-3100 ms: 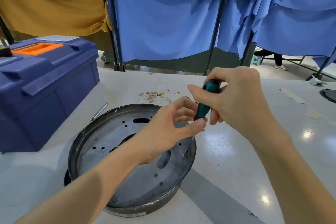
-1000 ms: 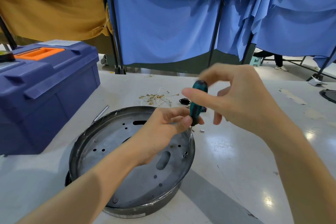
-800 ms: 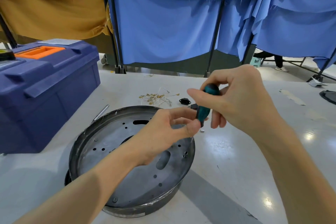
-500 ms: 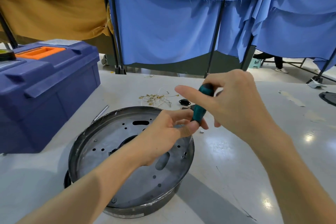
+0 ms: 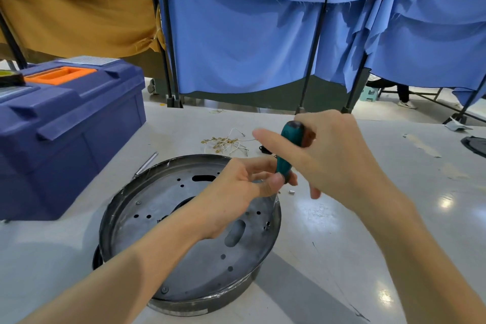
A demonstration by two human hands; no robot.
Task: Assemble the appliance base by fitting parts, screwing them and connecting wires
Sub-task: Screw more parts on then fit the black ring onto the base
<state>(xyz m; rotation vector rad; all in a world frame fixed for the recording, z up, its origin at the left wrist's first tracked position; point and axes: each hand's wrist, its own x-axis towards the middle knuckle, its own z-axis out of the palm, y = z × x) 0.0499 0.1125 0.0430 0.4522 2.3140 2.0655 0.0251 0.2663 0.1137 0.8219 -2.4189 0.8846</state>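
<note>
Two hands meet on one tool. The right hand [image 5: 339, 163] wraps the upper part of a teal-handled screwdriver [image 5: 288, 150], thumb and curled fingers round the handle, with the forefinger stuck out straight and blurred. The left hand [image 5: 236, 197] pinches the same tool low down, where the handle gives way to the thin steel shaft. The tip points down at the right rim of the round dark grey metal appliance base [image 5: 147, 200], but whether a screw sits under it is too small to tell.

That base lies flat on the pale glossy table [image 5: 342, 244], just below both hands. It looks like stiff pressed sheet metal, rigid and fairly heavy, with a raised rim that may be sharp. I judge it best held by the outer rim or pressed flat on the plate; its smooth face would slide on this tabletop under a hard twist. The screwdriver is light and hard, and its handle looks easy to grip.

Beyond the base lies a bundle of thin pale wires with brass terminals [image 5: 223, 142], soft and easily tangled, best lifted by the terminals. A tiny silver cylinder [image 5: 291, 192] rests near the rim. At the left stands a dark blue plastic toolbox with an orange handle [image 5: 65, 134].

No brand or writing can be read anywhere.
</note>
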